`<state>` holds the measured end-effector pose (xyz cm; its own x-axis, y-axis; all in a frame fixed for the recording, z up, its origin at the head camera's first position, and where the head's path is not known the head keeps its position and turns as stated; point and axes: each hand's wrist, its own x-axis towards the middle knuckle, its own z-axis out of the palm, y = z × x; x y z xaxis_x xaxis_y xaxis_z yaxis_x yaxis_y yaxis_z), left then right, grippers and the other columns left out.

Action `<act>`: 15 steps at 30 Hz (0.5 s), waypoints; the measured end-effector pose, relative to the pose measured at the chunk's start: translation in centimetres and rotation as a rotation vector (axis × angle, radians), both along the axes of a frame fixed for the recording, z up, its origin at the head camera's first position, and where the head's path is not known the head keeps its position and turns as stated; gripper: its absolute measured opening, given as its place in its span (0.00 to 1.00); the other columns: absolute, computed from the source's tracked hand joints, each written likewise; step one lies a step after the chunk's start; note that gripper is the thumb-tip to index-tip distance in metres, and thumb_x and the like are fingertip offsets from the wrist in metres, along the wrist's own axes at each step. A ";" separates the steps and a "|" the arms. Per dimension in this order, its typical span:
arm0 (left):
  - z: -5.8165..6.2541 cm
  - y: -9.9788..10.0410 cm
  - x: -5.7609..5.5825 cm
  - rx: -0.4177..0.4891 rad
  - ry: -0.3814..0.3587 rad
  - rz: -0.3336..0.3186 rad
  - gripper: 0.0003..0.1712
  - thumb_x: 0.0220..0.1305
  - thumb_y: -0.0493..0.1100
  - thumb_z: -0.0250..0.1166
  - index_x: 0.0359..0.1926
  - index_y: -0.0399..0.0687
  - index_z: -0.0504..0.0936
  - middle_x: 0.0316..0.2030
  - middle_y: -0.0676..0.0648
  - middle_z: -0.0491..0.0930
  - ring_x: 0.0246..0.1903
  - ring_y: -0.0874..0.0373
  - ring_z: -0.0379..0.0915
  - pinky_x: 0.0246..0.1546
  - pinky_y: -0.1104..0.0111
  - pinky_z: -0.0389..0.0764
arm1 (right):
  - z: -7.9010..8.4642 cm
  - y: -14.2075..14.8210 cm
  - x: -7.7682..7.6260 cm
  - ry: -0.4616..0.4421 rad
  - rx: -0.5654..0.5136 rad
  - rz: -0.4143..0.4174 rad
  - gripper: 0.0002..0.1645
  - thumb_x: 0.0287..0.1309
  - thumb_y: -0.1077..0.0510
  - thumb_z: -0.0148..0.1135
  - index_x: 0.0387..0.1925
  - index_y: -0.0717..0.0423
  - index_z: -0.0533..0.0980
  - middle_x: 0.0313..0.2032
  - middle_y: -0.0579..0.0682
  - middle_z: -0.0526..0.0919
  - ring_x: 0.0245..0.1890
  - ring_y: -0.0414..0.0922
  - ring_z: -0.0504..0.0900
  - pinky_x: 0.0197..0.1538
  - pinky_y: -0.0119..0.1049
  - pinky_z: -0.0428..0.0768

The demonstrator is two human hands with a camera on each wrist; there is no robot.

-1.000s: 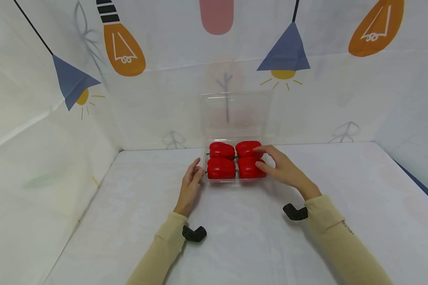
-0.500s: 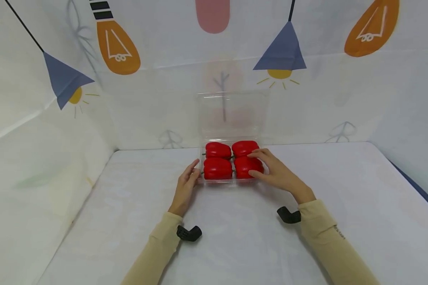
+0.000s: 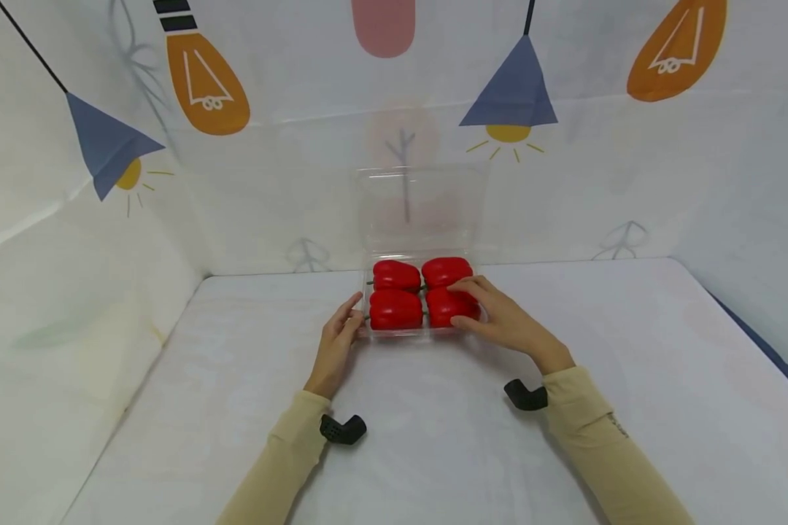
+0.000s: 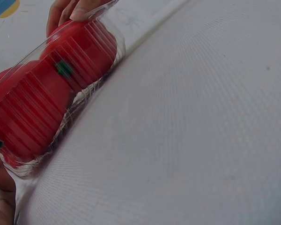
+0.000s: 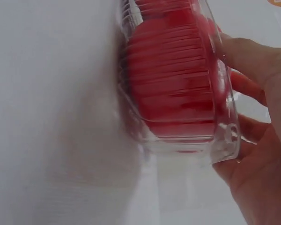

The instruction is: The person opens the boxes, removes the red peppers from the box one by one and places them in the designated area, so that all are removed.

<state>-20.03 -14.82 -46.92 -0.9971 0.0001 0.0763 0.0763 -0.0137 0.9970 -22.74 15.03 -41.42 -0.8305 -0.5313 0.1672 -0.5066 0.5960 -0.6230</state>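
In the head view, a clear plastic clamshell box point(image 3: 410, 333) holds several red bell peppers in two rows. My right hand point(image 3: 508, 321) is over the front right pepper point(image 3: 443, 310), thumb at its front and fingers behind it. From the right wrist view, that hand point(image 5: 267, 140) reaches over the box's rim to the red pepper point(image 5: 173, 84). My left hand point(image 3: 335, 346) rests beside the box's left wall, near the front left pepper point(image 3: 395, 310). Its fingers are fairly straight. The left wrist view catches only part of this hand point(image 4: 1, 192).
The box's transparent lid point(image 3: 420, 211) stands raised at the back, against the white printed curtain point(image 3: 289, 160). A white cloth covers the table point(image 3: 427, 437). Black wrist cameras point(image 3: 344, 429) sit at both cuffs.
My right hand has moved left and closed its fingers further over the front right pepper. The left hand keeps its place by the box. The whole head view has shifted slightly.
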 end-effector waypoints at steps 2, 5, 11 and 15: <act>0.0 0.0 0.0 -0.009 0.000 0.002 0.24 0.71 0.43 0.52 0.67 0.50 0.66 0.36 0.49 0.71 0.32 0.64 0.72 0.41 0.76 0.76 | -0.4 0.2 -0.1 0.046 -0.019 0.018 0.30 0.56 0.48 0.65 0.60 0.46 0.68 0.59 0.49 0.66 0.62 0.49 0.66 0.61 0.52 0.72; 0.0 0.1 0.0 -0.012 0.004 0.005 0.24 0.71 0.42 0.52 0.66 0.50 0.66 0.35 0.50 0.71 0.32 0.64 0.72 0.41 0.76 0.76 | -1.0 0.4 -0.2 0.109 -0.044 0.037 0.29 0.56 0.49 0.65 0.58 0.46 0.70 0.58 0.48 0.67 0.61 0.48 0.67 0.61 0.50 0.72; 0.0 0.1 0.1 -0.010 0.000 0.000 0.24 0.71 0.41 0.51 0.67 0.51 0.65 0.34 0.51 0.71 0.31 0.64 0.72 0.42 0.76 0.77 | -1.4 0.4 -0.4 0.174 -0.091 0.037 0.28 0.54 0.50 0.66 0.57 0.48 0.71 0.57 0.48 0.69 0.61 0.46 0.66 0.62 0.49 0.71; -0.2 0.2 0.1 -0.011 0.001 0.002 0.24 0.71 0.41 0.51 0.67 0.51 0.65 0.34 0.51 0.71 0.31 0.64 0.72 0.41 0.76 0.77 | -1.4 0.2 -0.3 0.200 -0.109 0.032 0.27 0.55 0.50 0.66 0.56 0.49 0.72 0.57 0.48 0.69 0.62 0.47 0.66 0.62 0.49 0.71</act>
